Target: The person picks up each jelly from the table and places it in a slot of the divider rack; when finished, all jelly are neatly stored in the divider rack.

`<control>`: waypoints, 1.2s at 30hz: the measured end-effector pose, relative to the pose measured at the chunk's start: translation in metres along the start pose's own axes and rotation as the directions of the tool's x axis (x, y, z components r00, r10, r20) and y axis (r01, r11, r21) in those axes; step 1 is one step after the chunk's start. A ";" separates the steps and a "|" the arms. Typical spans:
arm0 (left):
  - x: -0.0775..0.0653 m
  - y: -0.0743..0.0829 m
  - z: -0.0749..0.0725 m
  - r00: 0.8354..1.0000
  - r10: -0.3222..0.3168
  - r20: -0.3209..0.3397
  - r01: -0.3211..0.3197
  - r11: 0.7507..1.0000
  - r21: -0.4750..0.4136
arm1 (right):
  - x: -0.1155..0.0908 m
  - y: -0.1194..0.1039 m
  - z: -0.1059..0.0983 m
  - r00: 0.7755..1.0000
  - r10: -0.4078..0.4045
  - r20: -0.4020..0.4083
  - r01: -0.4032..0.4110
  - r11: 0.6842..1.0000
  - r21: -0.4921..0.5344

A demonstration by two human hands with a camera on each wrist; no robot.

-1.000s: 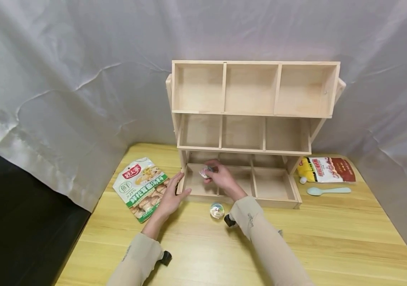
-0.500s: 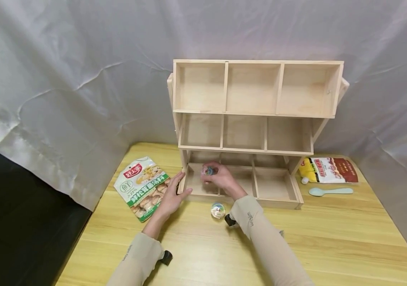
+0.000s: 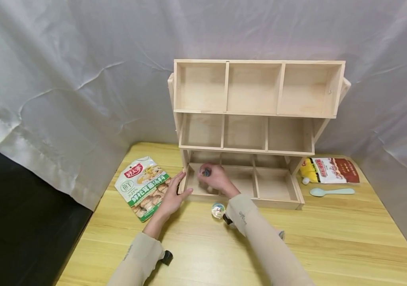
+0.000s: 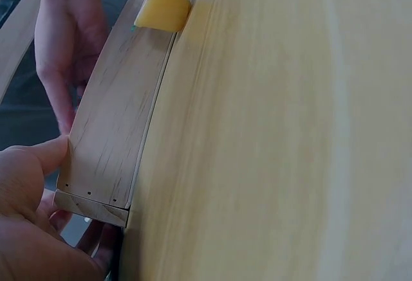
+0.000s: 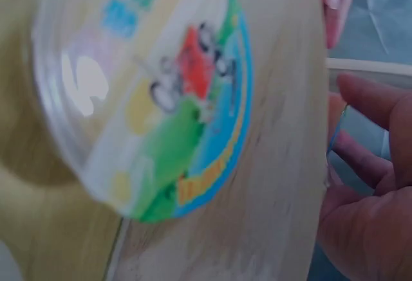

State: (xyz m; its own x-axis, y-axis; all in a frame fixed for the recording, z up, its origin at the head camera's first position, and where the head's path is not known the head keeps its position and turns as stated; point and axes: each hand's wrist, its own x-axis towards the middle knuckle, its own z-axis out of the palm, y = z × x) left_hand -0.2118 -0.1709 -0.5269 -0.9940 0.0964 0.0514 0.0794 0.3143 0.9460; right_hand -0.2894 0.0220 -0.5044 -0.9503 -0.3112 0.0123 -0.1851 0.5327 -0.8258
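Observation:
In the head view my right hand [image 3: 215, 176] is down in the bottom left compartment of the wooden rack [image 3: 278, 202], holding a small jelly cup [image 3: 207, 172] mostly hidden by its fingers. Only a thin edge of that cup shows among the fingers in the right wrist view. My left hand [image 3: 172, 194] rests at the rack's lower left corner, fingers along the outer side and thumb over the front board. A second jelly cup [image 3: 218, 210] with a printed lid sits on the table before the rack. Close to the right wrist camera, its lid [image 5: 193, 101] looms large.
To the left lies a green-and-white food pouch [image 3: 142, 188]. On the right are a yellow, white and red spouted pouch [image 3: 332, 170] and a pale blue spoon [image 3: 332, 192]. A small greyish item [image 3: 281, 235] shows partly behind the right forearm.
My right hand has turned and lowered slightly within the left compartment, so less of the held jelly cup shows. The left hand has stayed against the rack's corner.

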 end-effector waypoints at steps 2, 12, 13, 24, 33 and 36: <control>0.004 -0.011 0.000 1.000 -0.006 0.004 0.006 1.000 -0.002 | 0.003 0.001 0.004 0.999 -0.032 0.000 0.032 0.998 -0.049; 0.009 -0.026 0.001 1.000 -0.003 0.002 0.003 1.000 0.010 | 0.010 0.001 0.015 0.998 -0.056 0.035 0.063 0.972 -0.227; 0.009 -0.026 0.001 1.000 -0.001 0.001 0.001 1.000 0.009 | 0.011 0.000 0.015 0.997 -0.058 0.043 0.067 0.969 -0.240; 0.009 -0.024 -0.001 1.000 -0.014 0.010 0.014 1.000 0.010 | 0.014 0.000 0.019 0.996 -0.045 0.079 0.068 0.945 -0.319; 0.009 -0.023 -0.001 1.000 -0.026 0.013 0.026 1.000 0.007 | 0.014 -0.003 0.015 0.990 -0.077 0.116 0.113 0.932 -0.344; 0.008 -0.024 -0.001 0.999 -0.036 0.018 0.036 0.999 0.005 | 0.012 -0.006 0.010 0.988 -0.082 0.130 0.123 0.932 -0.342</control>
State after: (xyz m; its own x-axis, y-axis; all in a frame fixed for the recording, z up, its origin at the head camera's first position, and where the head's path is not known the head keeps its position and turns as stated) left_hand -0.2220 -0.1789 -0.5486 -0.9947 0.1019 0.0112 0.0437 0.3221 0.9457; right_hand -0.2970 0.0076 -0.5051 -0.8910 -0.4539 0.0065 -0.3746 0.7271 -0.5753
